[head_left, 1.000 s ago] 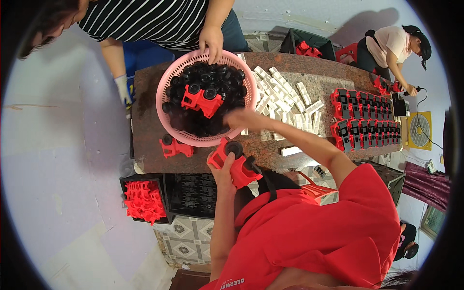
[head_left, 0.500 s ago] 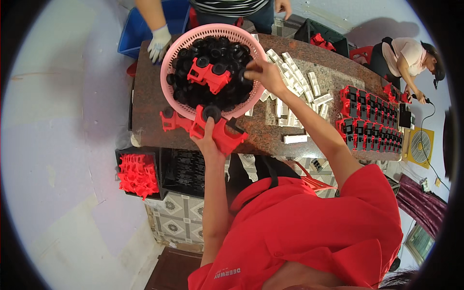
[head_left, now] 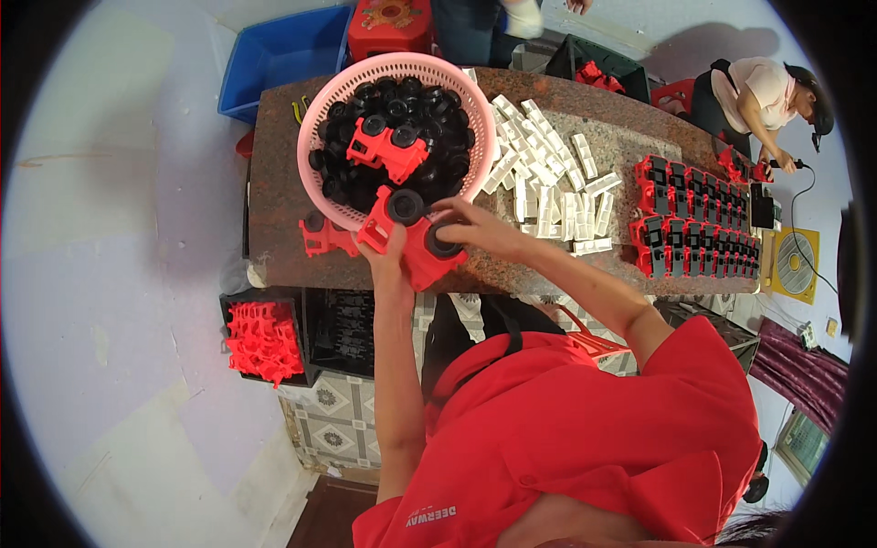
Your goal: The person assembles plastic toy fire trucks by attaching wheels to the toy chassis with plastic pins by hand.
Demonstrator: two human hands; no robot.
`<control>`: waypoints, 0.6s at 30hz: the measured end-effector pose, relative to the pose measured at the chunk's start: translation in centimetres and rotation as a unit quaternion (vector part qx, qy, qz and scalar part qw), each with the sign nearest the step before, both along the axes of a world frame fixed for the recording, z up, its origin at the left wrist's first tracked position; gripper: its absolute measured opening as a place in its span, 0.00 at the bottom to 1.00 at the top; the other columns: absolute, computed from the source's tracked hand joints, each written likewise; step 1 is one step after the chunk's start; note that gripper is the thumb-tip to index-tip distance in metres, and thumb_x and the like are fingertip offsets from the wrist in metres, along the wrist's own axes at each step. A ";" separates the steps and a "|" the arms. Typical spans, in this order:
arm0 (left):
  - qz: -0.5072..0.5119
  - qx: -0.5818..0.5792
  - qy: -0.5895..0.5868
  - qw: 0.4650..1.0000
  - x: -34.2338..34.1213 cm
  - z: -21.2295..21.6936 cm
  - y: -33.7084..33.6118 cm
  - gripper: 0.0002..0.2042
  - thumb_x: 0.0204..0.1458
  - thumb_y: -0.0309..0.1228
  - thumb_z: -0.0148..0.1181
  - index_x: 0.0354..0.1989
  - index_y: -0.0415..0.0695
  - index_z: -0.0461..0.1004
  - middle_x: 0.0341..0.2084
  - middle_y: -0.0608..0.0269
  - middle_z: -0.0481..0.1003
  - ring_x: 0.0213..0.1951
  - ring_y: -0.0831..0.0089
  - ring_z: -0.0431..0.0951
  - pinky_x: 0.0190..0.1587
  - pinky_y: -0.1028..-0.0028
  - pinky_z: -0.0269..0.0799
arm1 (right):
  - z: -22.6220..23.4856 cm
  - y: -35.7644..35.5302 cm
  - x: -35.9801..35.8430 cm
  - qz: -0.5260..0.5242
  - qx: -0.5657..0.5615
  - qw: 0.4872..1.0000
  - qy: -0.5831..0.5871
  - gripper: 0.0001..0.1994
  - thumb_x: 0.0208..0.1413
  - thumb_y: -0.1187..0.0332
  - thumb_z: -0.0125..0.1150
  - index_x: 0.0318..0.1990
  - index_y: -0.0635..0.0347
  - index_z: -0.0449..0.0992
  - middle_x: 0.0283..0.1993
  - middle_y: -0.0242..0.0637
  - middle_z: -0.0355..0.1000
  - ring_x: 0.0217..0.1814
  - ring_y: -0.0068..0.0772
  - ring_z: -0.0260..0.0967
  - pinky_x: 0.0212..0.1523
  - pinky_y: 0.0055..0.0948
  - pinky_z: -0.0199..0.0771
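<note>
My left hand point(head_left: 391, 265) is closed on a red plastic toy truck body point(head_left: 422, 260), held over the table edge just in front of a pink basket point(head_left: 308, 137). One black wheel point(head_left: 405, 206) sits on its upper left part. On its right side, my right hand point(head_left: 480, 230) has its fingers on a second black wheel point(head_left: 445, 239); whether that wheel is fully seated cannot be seen. Loose black wheels point(head_left: 448, 110) fill the basket, with red truck bodies bearing wheels point(head_left: 393, 153) lying on top. Another red body point(head_left: 322, 239) rests on the table left of my left hand.
White plastic pieces point(head_left: 548, 164) lie scattered right of the basket. Rows of red-and-black assemblies point(head_left: 694, 219) stand farther right, near a seated person point(head_left: 763, 100). Below the table are a crate of red parts point(head_left: 265, 340) and a black-parts crate point(head_left: 343, 329). A blue bin point(head_left: 283, 55) stands behind.
My right hand has come from the basket down to the truck body, where a second wheel now shows. The co-worker across the table has moved right, and the gloved hand has left the basket's side.
</note>
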State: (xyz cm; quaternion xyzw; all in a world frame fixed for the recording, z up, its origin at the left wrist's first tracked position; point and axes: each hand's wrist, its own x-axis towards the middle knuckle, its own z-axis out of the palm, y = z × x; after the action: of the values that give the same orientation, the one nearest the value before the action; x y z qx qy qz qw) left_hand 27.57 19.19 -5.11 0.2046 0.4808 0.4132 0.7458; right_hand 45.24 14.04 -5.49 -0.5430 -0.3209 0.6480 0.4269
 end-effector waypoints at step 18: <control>-0.061 0.184 -0.158 0.968 -2.7 4.0 -2.1 0.45 0.51 0.36 0.61 0.72 0.61 0.36 0.66 0.61 0.54 0.64 0.60 0.59 0.65 0.59 0.58 | 5.5 1.2 1.7 0.136 0.207 0.968 -0.034 0.36 0.44 0.66 0.64 0.65 0.59 0.61 0.62 0.44 0.63 0.64 0.41 0.60 0.64 0.38 0.56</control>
State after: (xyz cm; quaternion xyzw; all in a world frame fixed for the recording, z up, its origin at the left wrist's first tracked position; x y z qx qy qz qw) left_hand 24.91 17.10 -1.06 0.2994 0.2587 0.4756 0.7857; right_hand 46.97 15.23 -0.02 -0.4162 -0.5331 0.6003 0.4269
